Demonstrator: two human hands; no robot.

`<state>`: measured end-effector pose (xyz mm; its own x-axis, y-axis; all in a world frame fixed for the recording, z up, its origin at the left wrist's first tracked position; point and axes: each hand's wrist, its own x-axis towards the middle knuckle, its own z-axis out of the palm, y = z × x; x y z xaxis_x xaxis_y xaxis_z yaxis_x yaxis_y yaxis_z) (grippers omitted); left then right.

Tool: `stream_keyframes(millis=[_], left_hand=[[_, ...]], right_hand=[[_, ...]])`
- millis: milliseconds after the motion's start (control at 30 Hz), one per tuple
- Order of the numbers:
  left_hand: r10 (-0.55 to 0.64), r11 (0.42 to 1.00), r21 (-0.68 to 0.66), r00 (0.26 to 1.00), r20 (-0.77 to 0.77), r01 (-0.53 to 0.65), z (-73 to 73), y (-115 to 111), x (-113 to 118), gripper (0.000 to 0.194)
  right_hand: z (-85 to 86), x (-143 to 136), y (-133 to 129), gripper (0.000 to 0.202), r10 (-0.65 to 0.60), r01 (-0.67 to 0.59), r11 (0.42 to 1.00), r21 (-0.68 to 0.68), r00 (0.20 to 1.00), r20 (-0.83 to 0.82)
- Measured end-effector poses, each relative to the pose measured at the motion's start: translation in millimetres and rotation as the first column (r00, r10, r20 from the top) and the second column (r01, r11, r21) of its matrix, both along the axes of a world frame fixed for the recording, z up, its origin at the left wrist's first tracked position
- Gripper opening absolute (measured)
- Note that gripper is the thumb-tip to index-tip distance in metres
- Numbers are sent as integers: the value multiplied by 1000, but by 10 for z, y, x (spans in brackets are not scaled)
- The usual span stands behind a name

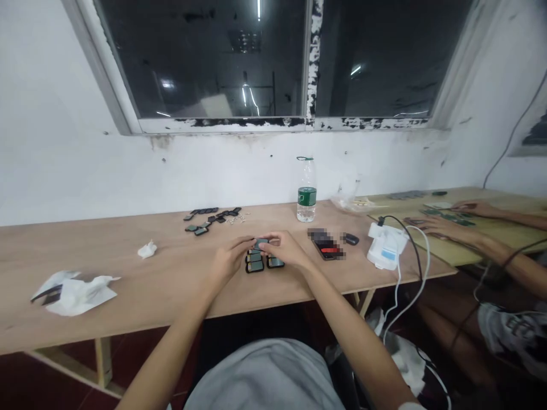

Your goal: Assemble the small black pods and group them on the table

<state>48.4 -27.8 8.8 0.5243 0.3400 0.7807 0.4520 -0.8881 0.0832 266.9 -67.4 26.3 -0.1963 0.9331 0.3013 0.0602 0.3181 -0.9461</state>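
Note:
Between both hands is a small dark rectangular piece with a grey face (260, 244), just above the table. My right hand (285, 249) pinches it, the thumb lying on its face. The fingertips of my left hand (228, 262) close on its left edge. Right below lie several similar black-rimmed pieces with grey faces (255, 266), stacked in a column. Another such piece (276, 262) lies beside them under my right hand, partly covered. Further back on the table are more black pieces (220, 217), some with grey faces (197, 229), and small light bits (235, 214).
A water bottle (306, 199) stands by the wall. To the right lie a phone (328, 248), a black fob-like object (351, 239) and a white box with cables (387, 247). Crumpled tissues (83, 293) lie left. A co-worker's hands (448, 228) work over green boards at far right.

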Motion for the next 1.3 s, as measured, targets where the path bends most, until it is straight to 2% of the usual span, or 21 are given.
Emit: stream_keyframes(millis=[100,233,300,367,433,500,567,633,733,900,1033,1167,1300], left_hand=[[3,999,-48,1000,-3,-3,32,3,-60,29],[-5,981,-194,1000,-10,3,56,8,-117,31],[28,966,-258,1000,12,-24,54,28,-120,33],[74,950,-305,997,27,-63,45,66,-124,32],[110,938,-335,993,41,-90,30,121,-147,31],[138,930,-349,990,36,-117,2,191,-197,29],[173,918,-361,985,-9,-165,-47,265,-266,25],[207,891,-395,974,-88,-225,-116,333,-338,17],[246,834,-470,957,-155,-290,-225,405,-413,12],[293,759,-553,939,-180,-343,-323,435,-424,20],[268,700,-647,951,-155,-302,-336,372,-404,23],[235,714,-651,964,-123,-257,-328,285,-391,21],[242,717,-641,960,-142,-276,-310,233,-356,22]], right_hand=[[-4,-69,45,30,8,-8,999,31,1000,-2],[3,-71,33,29,10,-11,1000,15,998,59],[13,-14,36,28,-28,27,1000,15,996,87],[12,86,68,24,-118,110,992,65,984,134],[-12,220,123,19,-308,273,946,175,924,227],[-64,366,190,16,-509,436,856,279,806,302],[-138,490,258,15,-610,506,788,351,716,339],[-221,568,320,12,-661,544,748,381,666,347],[-327,593,388,12,-634,539,774,333,656,411],[-430,543,419,17,-543,495,836,237,687,482],[-490,477,400,10,-415,347,910,228,754,509],[-508,408,370,9,-323,245,945,215,795,513],[-490,419,341,10,-324,261,946,193,747,580]])
